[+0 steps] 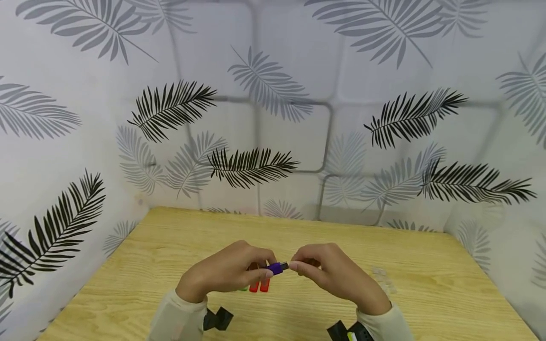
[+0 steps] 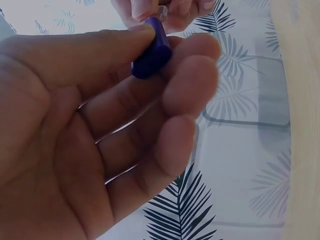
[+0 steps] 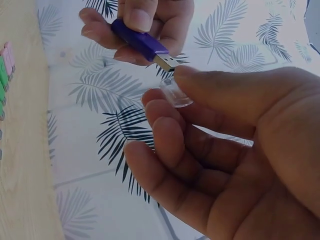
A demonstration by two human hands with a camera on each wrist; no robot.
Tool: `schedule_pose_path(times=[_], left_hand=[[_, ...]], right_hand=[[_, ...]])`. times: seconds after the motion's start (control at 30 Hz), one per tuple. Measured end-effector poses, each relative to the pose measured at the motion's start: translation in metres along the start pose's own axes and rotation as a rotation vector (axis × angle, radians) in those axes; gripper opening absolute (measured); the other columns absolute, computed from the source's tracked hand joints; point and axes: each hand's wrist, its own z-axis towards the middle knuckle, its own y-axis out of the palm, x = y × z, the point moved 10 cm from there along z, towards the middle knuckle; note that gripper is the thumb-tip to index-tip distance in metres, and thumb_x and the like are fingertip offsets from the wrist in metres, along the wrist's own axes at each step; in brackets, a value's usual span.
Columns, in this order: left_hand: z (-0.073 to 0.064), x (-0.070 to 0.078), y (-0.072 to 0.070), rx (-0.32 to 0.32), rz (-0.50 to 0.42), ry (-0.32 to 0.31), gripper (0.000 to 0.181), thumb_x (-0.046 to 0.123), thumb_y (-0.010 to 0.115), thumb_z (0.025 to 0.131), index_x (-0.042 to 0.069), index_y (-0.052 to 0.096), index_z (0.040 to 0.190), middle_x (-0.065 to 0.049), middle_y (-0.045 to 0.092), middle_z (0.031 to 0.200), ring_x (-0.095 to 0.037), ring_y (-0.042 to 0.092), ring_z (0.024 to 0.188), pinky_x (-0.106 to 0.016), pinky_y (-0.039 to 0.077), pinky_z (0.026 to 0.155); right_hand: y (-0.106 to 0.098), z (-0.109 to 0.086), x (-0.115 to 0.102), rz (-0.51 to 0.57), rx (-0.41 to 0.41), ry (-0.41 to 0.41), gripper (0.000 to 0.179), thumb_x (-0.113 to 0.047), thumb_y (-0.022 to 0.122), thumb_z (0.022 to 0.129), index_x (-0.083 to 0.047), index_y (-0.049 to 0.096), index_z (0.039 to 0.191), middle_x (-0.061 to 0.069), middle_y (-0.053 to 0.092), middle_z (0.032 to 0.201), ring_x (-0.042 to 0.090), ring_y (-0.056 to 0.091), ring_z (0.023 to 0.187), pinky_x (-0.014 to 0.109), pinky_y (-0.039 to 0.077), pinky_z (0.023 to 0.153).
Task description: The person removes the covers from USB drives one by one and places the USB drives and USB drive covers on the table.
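Note:
A purple USB flash drive (image 1: 275, 269) is pinched between the thumb and fingers of my left hand (image 1: 228, 267). Its bare metal plug (image 3: 166, 62) points toward my right hand (image 1: 337, 272). Between the thumb and forefinger of that hand sits a small clear plastic cap (image 3: 176, 95), held just off the plug's end in the right wrist view. Both hands are raised over the wooden table, close together. Red flash drives (image 1: 264, 285) lie on the table behind my left hand, which partly covers them, along with a bit of a green one (image 1: 244, 289).
Several clear plastic pieces (image 1: 385, 280) lie on the wooden table (image 1: 435, 293) beyond my right wrist. Pink (image 3: 8, 56) and green drives (image 3: 2, 80) show at the left edge of the right wrist view. A leaf-patterned cloth (image 1: 290, 123) walls the table's back and sides.

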Motion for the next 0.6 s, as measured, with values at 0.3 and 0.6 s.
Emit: schedule_pose_path(times=[0.3, 0.6], left_hand=[[-0.004, -0.012, -0.016, 0.106, 0.052, -0.065, 0.006, 0.018, 0.063, 0.095, 0.016, 0.068, 0.097, 0.012, 0.066, 0.082, -0.003, 0.055, 0.062, -0.021, 0.047, 0.06], [-0.02, -0.023, -0.047, 0.282, 0.157, -0.081, 0.005, 0.021, 0.068, 0.091, 0.018, 0.073, 0.09, 0.01, 0.062, 0.08, -0.007, 0.054, 0.068, -0.024, 0.046, 0.06]], right_hand=[[-0.014, -0.005, 0.007, -0.022, 0.051, 0.034, 0.025, -0.029, 0.058, 0.097, -0.015, 0.072, 0.113, -0.008, 0.069, 0.095, 0.005, 0.064, 0.079, 0.029, 0.054, 0.07], [-0.035, -0.018, 0.019, -0.091, 0.081, 0.074, 0.021, -0.023, 0.06, 0.097, -0.015, 0.072, 0.111, -0.005, 0.068, 0.104, 0.007, 0.061, 0.082, 0.027, 0.052, 0.071]])
